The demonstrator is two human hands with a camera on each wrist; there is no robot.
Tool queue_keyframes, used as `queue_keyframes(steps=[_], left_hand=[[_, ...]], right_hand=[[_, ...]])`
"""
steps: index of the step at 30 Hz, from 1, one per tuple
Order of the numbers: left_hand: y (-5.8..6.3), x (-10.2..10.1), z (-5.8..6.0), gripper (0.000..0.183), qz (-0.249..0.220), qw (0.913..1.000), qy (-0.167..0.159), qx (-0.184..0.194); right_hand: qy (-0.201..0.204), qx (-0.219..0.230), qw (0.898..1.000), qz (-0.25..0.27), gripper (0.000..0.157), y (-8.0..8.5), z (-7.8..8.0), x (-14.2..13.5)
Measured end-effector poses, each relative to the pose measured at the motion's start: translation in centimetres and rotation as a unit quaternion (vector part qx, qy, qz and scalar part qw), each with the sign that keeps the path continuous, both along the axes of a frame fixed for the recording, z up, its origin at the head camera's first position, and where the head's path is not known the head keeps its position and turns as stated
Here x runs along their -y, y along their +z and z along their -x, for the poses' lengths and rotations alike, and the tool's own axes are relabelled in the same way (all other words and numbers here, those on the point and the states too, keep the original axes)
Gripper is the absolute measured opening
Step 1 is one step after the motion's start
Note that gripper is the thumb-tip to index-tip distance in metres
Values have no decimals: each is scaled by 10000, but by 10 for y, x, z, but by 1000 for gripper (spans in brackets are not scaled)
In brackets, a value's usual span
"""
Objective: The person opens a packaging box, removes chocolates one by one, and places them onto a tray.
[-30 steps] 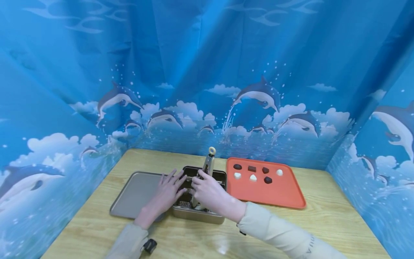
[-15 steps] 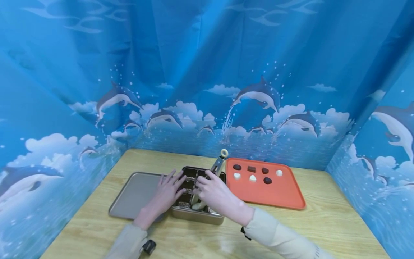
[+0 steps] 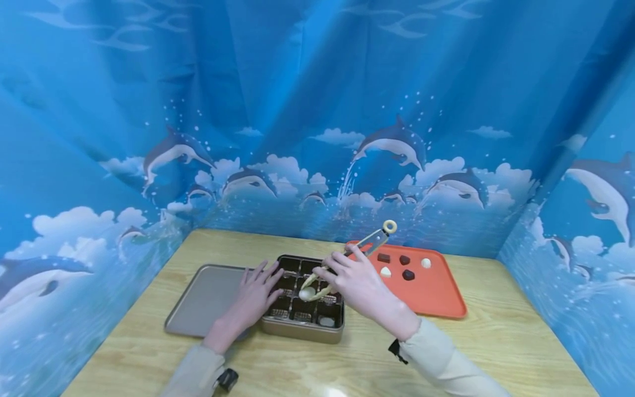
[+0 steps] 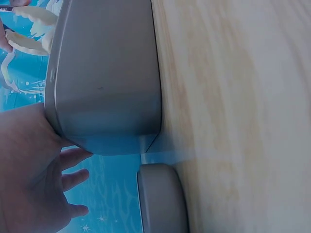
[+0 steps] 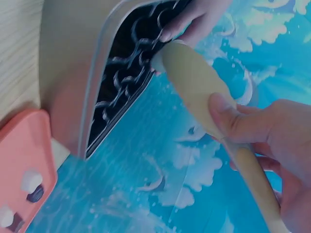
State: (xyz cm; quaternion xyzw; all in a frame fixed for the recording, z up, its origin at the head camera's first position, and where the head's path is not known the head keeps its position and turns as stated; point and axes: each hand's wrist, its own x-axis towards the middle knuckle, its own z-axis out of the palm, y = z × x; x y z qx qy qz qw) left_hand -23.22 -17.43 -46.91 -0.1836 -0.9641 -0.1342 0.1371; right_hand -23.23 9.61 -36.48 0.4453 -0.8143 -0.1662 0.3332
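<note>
My right hand (image 3: 359,281) grips a pair of cream-and-metal tongs (image 3: 373,240) that slant down to the left, ring end up. Between the tong tips sits a small white round piece (image 3: 306,294), over the middle of a brown metal box (image 3: 302,332) with a dark divided insert. In the right wrist view my thumb presses on one broad cream arm of the tongs (image 5: 194,87). My left hand (image 3: 250,300) lies with fingers spread at the box's left rim; the left wrist view shows its thumb side against the rim. A pale shape (image 3: 326,321) shows in the front right compartment.
Right of the box lies an orange-red tray (image 3: 436,300) with several small dark and white chocolate-like pieces, partly hidden by my right hand and the tongs. A flat grey-brown lid (image 3: 198,303) lies left. Blue dolphin-print curtain (image 3: 307,110) surrounds the wooden table (image 3: 501,331).
My right hand has moved right and up, raising the tongs out of the front of the box and tilting them rightward; their tips now show a white piece. My left hand stays put.
</note>
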Motion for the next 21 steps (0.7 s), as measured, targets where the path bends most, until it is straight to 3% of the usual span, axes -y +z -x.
queue_keyframes(steps=[10,21], left_hand=[[0,0,0,54,-15,9999,45,93],[1,-1,0,54,-18,9999,46,92]], right_hand=[[-357,254,9969,660,55,-6,18,-48],[-1240,272,9839,1256,53,-19,32,-128]])
